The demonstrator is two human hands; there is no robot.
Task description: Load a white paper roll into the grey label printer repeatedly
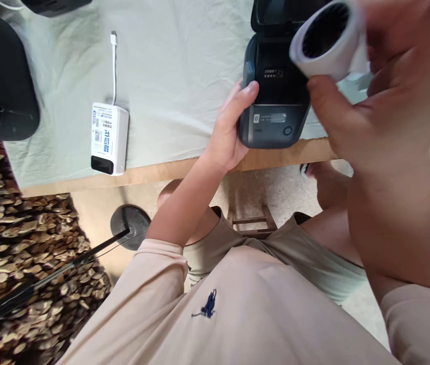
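Observation:
A dark portable label printer [275, 124] sits at the table's front edge with its lid [275, 15] swung up and back. My left hand [233, 121] grips the printer's left side, thumb on its upper rim. The compartment inside looks dark and bears a small printed label. Above and to the right, my right hand [385, 101] holds a white paper roll [298, 56] with a dark hollow core facing me. Thumb and fingers close around the roll; it partly hides the printer's right side. Motion blurs the right hand slightly.
On the pale cloth of the table [169, 91] lies a white power bank [110, 137] with a short cable [114, 66]. A black bag [2, 76] stands at the left. Stacked firewood [28, 263] and a stand with a round base [129, 218] are below the edge.

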